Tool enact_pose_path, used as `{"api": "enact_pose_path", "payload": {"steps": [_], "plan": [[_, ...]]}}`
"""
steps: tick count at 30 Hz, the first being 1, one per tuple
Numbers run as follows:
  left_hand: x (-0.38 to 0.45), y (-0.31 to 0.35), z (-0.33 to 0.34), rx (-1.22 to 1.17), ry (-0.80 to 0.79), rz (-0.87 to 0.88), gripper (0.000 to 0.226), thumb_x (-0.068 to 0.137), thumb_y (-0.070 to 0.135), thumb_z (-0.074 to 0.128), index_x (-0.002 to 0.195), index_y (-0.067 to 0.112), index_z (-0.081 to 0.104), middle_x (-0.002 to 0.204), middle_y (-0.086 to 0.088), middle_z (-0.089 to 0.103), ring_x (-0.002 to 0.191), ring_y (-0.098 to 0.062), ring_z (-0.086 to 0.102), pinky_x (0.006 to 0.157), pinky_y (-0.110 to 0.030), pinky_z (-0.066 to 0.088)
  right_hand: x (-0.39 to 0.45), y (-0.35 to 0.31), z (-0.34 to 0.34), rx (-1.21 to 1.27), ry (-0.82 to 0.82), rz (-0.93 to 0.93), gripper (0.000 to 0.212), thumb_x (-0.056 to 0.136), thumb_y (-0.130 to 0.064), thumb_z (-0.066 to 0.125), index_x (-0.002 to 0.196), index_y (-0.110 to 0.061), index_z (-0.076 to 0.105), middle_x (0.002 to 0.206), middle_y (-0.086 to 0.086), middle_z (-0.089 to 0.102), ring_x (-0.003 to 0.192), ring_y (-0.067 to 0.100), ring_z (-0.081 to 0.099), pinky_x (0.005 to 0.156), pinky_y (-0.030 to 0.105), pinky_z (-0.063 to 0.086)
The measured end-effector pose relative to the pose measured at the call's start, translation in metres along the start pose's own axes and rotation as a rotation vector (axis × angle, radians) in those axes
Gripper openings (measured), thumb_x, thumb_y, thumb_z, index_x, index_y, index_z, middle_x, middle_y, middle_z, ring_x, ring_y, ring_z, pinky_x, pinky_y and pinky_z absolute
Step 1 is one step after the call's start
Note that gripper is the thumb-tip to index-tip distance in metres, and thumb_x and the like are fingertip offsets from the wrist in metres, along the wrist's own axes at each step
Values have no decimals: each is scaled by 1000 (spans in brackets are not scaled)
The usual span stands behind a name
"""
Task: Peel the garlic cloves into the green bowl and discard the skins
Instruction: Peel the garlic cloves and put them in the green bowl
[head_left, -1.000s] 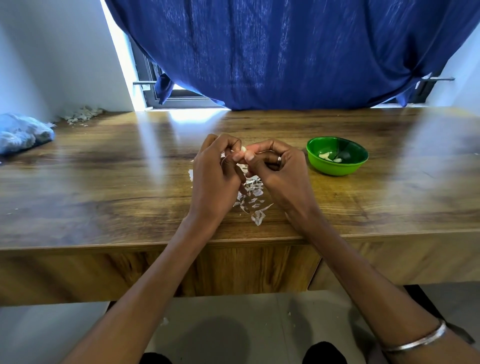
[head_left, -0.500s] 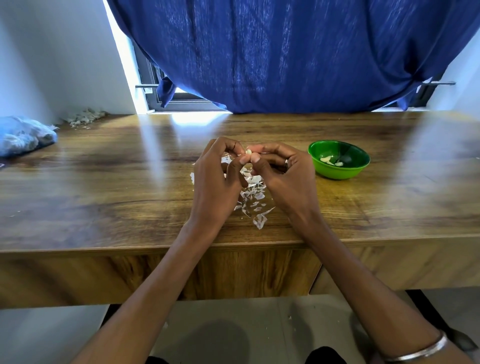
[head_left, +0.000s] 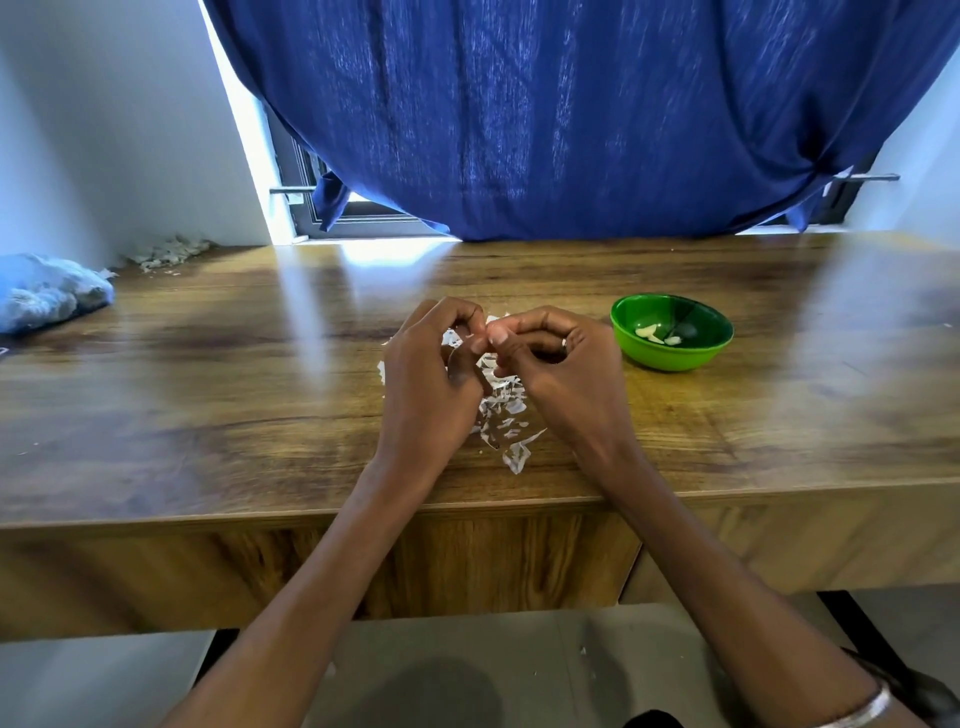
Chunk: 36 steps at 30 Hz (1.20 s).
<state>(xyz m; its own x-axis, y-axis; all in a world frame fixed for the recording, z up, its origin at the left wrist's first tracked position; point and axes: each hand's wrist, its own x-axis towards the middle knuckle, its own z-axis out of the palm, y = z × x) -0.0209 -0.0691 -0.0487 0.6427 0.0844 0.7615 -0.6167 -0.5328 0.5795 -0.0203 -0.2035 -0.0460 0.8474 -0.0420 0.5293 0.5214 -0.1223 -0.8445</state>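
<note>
Both hands are raised just above the wooden table (head_left: 218, 395), curled toward each other so that their fingertips meet over a scatter of white garlic skins (head_left: 501, 410). The left hand (head_left: 428, 374) has its fingers bent inward in a narrow grip, thumb and forefinger closing near the meeting point; the right hand (head_left: 563, 369), with a ring on one finger, is curled the same way, its thumb and forefinger pressed together at the same spot. The garlic clove itself is too hidden between the fingertips to make out, so what each grip holds cannot be told for certain; only a pale sliver shows where the fingers touch. The skins lie on the table directly beneath and between the two hands, trailing toward the table's near edge. To the right of the right hand, near it but apart, stands the green bowl (head_left: 672, 358), upright, with a few peeled garlic cloves (head_left: 655, 333) lying on its bottom. A metal bangle (head_left: 857, 713) circles the right wrist at the lower edge of the view. At the far left of the table rests a crumpled blue cloth (head_left: 49, 291), with a small heap of pale scraps (head_left: 163, 252) behind it by the wall. A dark blue curtain (head_left: 561, 114) hangs behind the table.
</note>
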Motion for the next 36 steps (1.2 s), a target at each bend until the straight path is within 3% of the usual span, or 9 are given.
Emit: {"api": "enact_pose_path", "payload": {"steps": [2, 6, 15, 19, 25, 31, 36], "plan": [[0, 0, -1, 29, -10, 9, 14, 83, -2, 64, 91, 10, 66, 88, 6, 62, 79, -12, 62, 64, -32, 53, 0, 1, 0, -10, -14, 18, 13, 89, -20, 77, 94, -8, 76, 84, 1, 79, 81, 14, 76, 76, 46, 63], [2, -4, -1, 9, -62, -48, 19, 74, 4, 54, 88, 13, 66, 85, 6, 63, 76, -20, 65, 66, -48, 55, -1, -1, 0, -38, -43, 37, 10, 91, -19, 75, 93, -10, 76, 83, -3, 79, 82, 11, 76, 80, 46, 62], [2, 2, -2, 28, -138, -89, 25, 69, 6, 47, 86, 11, 65, 82, 2, 64, 80, -17, 61, 70, -45, 52, -2, -4, 0, -87, -40, 23, 8, 92, -19, 74, 89, -11, 76, 81, -5, 78, 79, 7, 75, 79, 41, 62], [1, 1, 1, 28, -86, -36, 19, 78, -6, 54, 87, 9, 62, 84, 3, 60, 78, -20, 60, 66, -46, 51, -1, -2, 1, -56, -9, 44, 11, 91, -23, 75, 91, -12, 76, 82, -3, 79, 79, 12, 76, 77, 48, 62], [-1, 0, 3, 94, -71, 27, 32, 75, -18, 55, 93, 8, 62, 90, -1, 54, 79, -20, 56, 64, -45, 52, 0, -2, 0, 23, 4, 136, 14, 92, -24, 74, 83, -13, 75, 79, 0, 78, 81, 17, 76, 81, 51, 61], [-2, 1, 2, 6, 25, -33, 19, 86, -2, 69, 89, 16, 63, 87, 10, 65, 65, -21, 68, 58, -47, 54, 1, -4, -3, 121, -25, 184, 14, 92, -19, 73, 78, -16, 73, 83, 4, 78, 76, 10, 71, 73, 30, 56], [-2, 9, -5, -83, 84, -99, 37, 81, -7, 75, 105, 19, 63, 93, 12, 71, 77, -9, 73, 55, -28, 59, 1, -5, -6, 144, -38, 221, 15, 93, -19, 72, 86, -6, 76, 86, 4, 78, 69, 1, 65, 66, 26, 53]]}}
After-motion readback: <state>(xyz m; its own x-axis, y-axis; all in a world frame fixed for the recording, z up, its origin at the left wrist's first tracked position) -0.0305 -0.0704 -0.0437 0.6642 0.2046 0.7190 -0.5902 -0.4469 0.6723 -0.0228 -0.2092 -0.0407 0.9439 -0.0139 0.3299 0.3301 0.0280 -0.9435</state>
